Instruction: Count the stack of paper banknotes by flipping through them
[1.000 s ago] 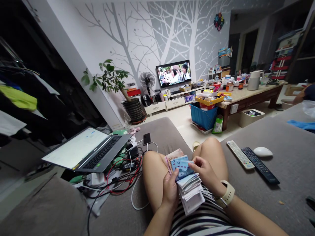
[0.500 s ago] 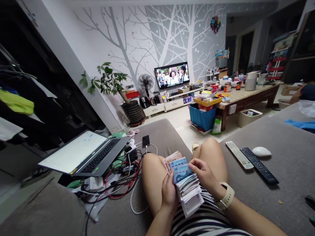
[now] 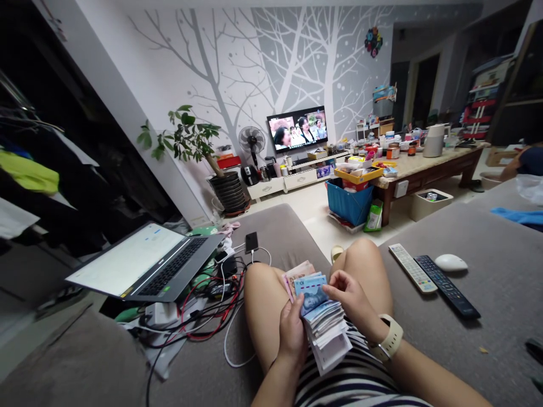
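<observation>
A thick stack of banknotes point(image 3: 324, 322) is folded over in my left hand point(image 3: 292, 330), which grips it from the left with the thumb on top. Blue notes face up in the middle, and pinkish and orange-brown notes fan out behind them. The pale ends of many notes bend down toward my striped clothing. My right hand point(image 3: 348, 294), with a cream watch on the wrist, pinches the right edge of the top blue banknote point(image 3: 311, 294) between thumb and fingers. Both hands are over my lap, between my thighs.
On the sofa to the left lie an open laptop point(image 3: 169, 265), a phone point(image 3: 251, 242) and tangled cables point(image 3: 212, 316). Two remotes point(image 3: 445, 285) and a white mouse point(image 3: 451, 262) rest to the right. Ahead stand a blue bin point(image 3: 350, 203) and a cluttered table point(image 3: 419, 167).
The upper blue notes have shifted: one with a portrait now lies on top where two overlapping ones showed. My right hand has moved very little, and the left keeps its hold.
</observation>
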Motion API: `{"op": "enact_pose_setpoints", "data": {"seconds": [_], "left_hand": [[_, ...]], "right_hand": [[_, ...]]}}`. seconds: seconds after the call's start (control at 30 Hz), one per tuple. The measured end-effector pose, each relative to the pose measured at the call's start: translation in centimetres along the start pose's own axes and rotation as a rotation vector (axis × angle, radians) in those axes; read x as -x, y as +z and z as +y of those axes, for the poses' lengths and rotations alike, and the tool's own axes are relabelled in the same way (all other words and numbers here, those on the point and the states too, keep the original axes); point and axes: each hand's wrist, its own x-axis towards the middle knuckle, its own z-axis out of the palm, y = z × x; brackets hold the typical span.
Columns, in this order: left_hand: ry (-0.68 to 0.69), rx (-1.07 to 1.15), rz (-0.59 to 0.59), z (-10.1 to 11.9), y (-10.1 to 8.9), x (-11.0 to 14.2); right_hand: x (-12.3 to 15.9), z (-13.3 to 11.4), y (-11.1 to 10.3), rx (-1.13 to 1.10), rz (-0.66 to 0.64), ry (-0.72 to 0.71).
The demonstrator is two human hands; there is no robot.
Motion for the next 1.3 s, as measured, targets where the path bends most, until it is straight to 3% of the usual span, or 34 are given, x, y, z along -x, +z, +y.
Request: {"op": "enact_pose_setpoints", "data": {"seconds": [0.23, 0.47, 0.83, 1.3], "left_hand": [[-0.025, -0.017, -0.087, 0.0, -0.2, 0.2], [-0.021, -0.030, -0.032, 0.0, -0.1, 0.1], [0.117, -0.144, 0.126, 0.7, 0.3, 0.4], [0.099, -0.088, 0.049, 0.1, -0.3, -0.4]], "right_hand": [[0.0, 0.0, 0.0, 0.044, -0.009, 0.006], [0.2, -0.2, 0.0, 0.067, -0.012, -0.002], [0.4, -0.8, 0.1, 0.026, -0.048, -0.007], [0.3, -0.8, 0.1, -0.026, -0.046, -0.006]]}}
